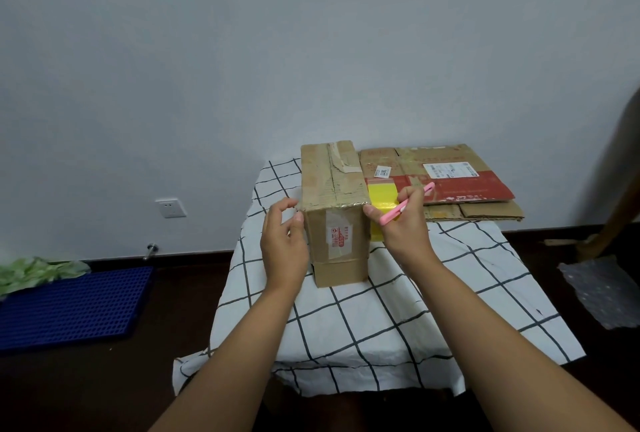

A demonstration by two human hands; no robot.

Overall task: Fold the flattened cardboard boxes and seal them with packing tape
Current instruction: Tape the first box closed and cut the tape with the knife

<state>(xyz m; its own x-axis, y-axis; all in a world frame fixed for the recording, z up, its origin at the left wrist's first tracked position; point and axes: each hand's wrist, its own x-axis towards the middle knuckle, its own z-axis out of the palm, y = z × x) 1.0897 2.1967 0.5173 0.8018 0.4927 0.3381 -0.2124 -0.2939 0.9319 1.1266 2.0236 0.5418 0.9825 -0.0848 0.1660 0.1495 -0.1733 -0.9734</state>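
- A folded-up cardboard box (334, 213) stands upright just right of the frame's centre, on a bench covered by a white cloth (381, 310) with a black grid pattern.
- The top flaps of the box are closed, with a taped seam running along the top away from the camera; the near face carries a white label printed in red.
- The left hand (284, 241) is at the upper left edge of the box, its fingers loosely spread and the fingertips touching the corner; it grasps nothing.
- The right hand (403, 220) is at the upper right edge of the box, thumb tip against the corner, its fingers curled round a pink cutter (408, 204) that slants up to the right.
- A strip of yellow packing tape (379, 203) shows just beside the box's right side, partly behind the right hand; whether it sticks to the box cannot be told.
- Flattened cardboard boxes (450, 182) lie stacked at the far right of the bench, right of the upright box; the top one has a red band and white labels.
- On the dark floor at lower left lies a blue perforated mat (72, 307), with green material (38, 272) at its far end.
- A wall socket (170, 208) sits on the pale wall left of the bench.
- A sheet of bubble wrap (602, 289) lies on the floor at the right edge.
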